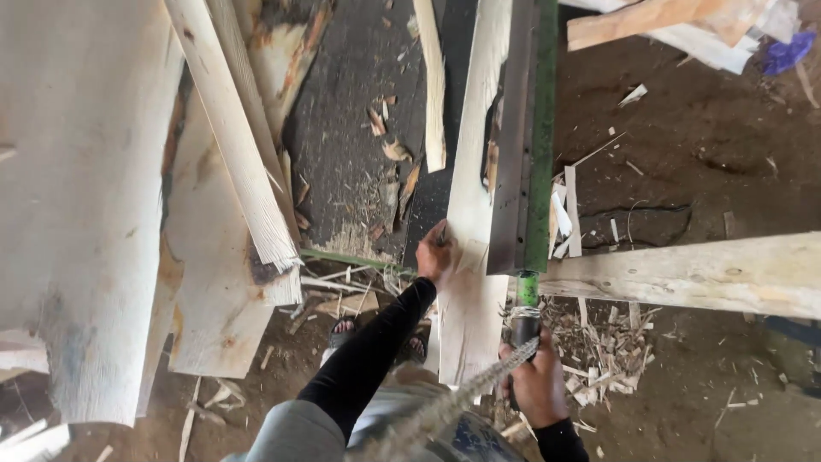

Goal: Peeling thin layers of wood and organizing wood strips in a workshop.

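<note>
My left hand [436,254] presses on a pale sawn plank [473,171] that runs away from me, gripping its left edge near the near end. My right hand [539,385] is closed around the dark handle [524,325] of a long grey metal blade with a green edge [523,137], which lies along the plank's right side. A twisted rope [462,398] crosses in front of my right hand. My left arm wears a black sleeve.
Wide pale boards [77,197] and thin slats [235,145] lean at the left. A thick beam [701,274] crosses at the right. Wood chips [599,351] and splinters litter the dirt floor. More offcuts [676,26] and a blue scrap [787,51] lie at top right.
</note>
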